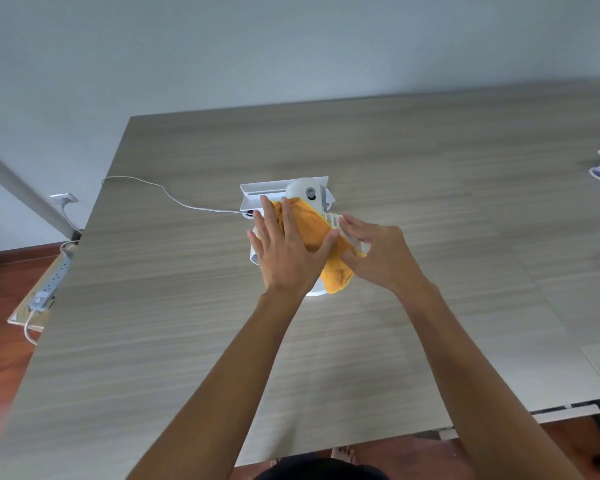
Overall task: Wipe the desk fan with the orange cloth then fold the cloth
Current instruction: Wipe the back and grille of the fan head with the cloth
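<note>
Mid-table on desk fan (307, 195) | left hand (288, 251) flat, pressing orange cloth (321, 233) | right hand (378, 252) fingers straight, touching cloth

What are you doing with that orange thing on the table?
A person is wiping a white desk fan with an orange cloth. The left hand lies flat on the cloth, pressing it against the fan, with the fingers straight. The right hand touches the fan's grille and the edge of the cloth beside it. The fan sits on a wooden table, and its cord runs off the left edge. The cloth is draped over the fan and not yet folded.
</note>
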The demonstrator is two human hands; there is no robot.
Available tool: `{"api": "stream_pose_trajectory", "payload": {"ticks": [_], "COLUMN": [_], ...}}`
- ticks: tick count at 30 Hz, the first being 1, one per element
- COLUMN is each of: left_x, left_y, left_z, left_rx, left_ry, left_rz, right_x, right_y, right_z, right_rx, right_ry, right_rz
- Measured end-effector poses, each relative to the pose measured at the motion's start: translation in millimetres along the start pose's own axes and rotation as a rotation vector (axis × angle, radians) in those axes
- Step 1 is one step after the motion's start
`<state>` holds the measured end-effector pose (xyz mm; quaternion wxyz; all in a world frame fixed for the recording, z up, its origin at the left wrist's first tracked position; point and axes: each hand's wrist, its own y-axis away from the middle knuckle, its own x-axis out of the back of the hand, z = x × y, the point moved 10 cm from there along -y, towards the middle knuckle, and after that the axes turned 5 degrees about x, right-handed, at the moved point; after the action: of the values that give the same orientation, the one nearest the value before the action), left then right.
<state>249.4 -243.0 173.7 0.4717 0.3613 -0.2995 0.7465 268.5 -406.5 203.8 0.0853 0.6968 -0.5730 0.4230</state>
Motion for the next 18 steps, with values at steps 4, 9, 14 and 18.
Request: {"api": "stream_pose_trajectory", "payload": {"ticks": [4,9,14,18], "left_x": [5.6,13.5,11.1,7.8], "left_y": [-1.0,-3.5,-10.5,-20.2], "left_z": [-4.2,-11.3,-23.7,-47.7], "left_rx": [-0.048,-0.165,-0.245,-0.157], "left_ry": [0.039,0.144,0.309,0.449], "left_rz": [0.060,0.130,0.105,0.075], "right_x": [-2.4,-2.5,-6.6,-9.2], "right_y": [1.4,-0.3,-3.1,-5.8], "right_z": [4.0,4.1,9.6,20.2], "right_rx": [-0.039,-0.050,-0.048,-0.088], "right_ry": [-0.020,-0.036,-0.032,-0.099], "right_rz": [-0.006,0.030,0.029,0.032]}}
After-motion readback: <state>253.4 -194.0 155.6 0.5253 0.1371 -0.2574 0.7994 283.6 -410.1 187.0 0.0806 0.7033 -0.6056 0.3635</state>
